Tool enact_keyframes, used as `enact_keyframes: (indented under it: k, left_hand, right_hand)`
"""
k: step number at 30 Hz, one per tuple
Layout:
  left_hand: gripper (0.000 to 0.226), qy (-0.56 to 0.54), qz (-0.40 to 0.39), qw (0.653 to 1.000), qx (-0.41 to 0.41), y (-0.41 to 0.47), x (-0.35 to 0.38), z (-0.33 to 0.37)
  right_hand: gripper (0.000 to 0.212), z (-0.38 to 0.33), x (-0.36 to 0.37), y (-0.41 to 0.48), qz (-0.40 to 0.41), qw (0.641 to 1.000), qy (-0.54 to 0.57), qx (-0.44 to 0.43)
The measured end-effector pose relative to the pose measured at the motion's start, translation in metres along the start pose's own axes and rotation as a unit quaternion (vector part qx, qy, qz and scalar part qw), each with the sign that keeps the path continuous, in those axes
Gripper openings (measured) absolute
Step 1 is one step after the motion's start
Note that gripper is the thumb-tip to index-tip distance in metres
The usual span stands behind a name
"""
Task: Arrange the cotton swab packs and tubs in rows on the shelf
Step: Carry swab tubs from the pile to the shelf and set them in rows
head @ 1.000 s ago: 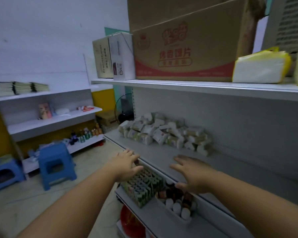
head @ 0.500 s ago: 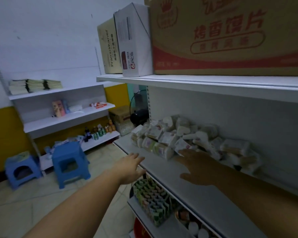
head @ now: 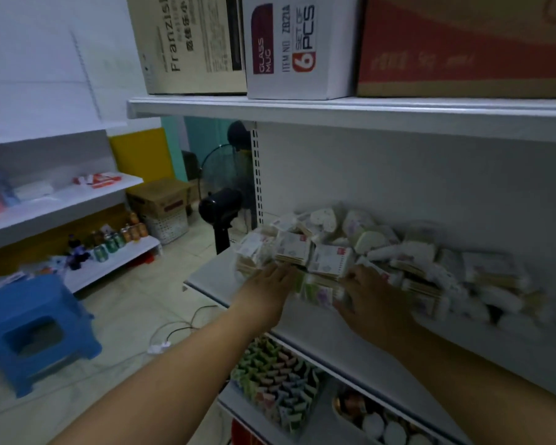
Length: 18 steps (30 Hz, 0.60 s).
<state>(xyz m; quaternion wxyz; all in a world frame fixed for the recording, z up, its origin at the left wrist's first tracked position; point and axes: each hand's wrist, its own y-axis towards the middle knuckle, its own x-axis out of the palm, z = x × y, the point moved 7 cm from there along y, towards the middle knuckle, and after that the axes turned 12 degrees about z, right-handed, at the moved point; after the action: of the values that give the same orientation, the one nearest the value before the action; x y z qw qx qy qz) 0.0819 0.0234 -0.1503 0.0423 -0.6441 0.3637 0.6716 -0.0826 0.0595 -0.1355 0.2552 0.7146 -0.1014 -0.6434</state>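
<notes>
- Straight ahead of the fingers [head: 281, 271], the heap of cotton swab packs [head: 329, 263] blocks the way. It touches them and runs on far to their right.
- Behind the fingers, a bare strip of shelf [head: 315, 329] lies open.
- Above them there is clear air up to the upper shelf [head: 334, 112].
- Left of them is the shelf's bare corner, then open air past its end.

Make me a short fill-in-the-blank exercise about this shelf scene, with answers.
The glass mug box on the top shelf is marked as a set of ___ pieces.
The plastic stool on the floor is ___.
The cotton swab packs that the left hand and right hand reach lie in a pile, not in ___.
Missing words: six; blue; rows.
</notes>
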Motion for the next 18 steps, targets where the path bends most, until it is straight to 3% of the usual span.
enact_keyframes:
  k: [7,11,15,18]
  left_hand:
    - [0.061,0.027,0.045,0.997,0.063,0.021,0.01,-0.005]
    - [0.052,-0.005,0.049,0.993,0.111,0.029,0.006,0.001]
    - [0.06,-0.077,0.031,0.988,0.13,0.03,0.004,0.007]
    - [0.064,-0.137,-0.002,0.983,0.12,0.027,0.004,0.014]
  right_hand:
    - [0.034,0.003,-0.002,-0.006,0.029,0.993,0.09,0.066]
    - [0.017,0.014,-0.007,-0.023,-0.008,0.976,0.17,0.132]
    - [0.016,0.035,-0.007,-0.041,-0.032,0.94,0.23,0.249]
    - [0.003,0.051,-0.009,-0.054,0.009,0.898,0.281,0.339]
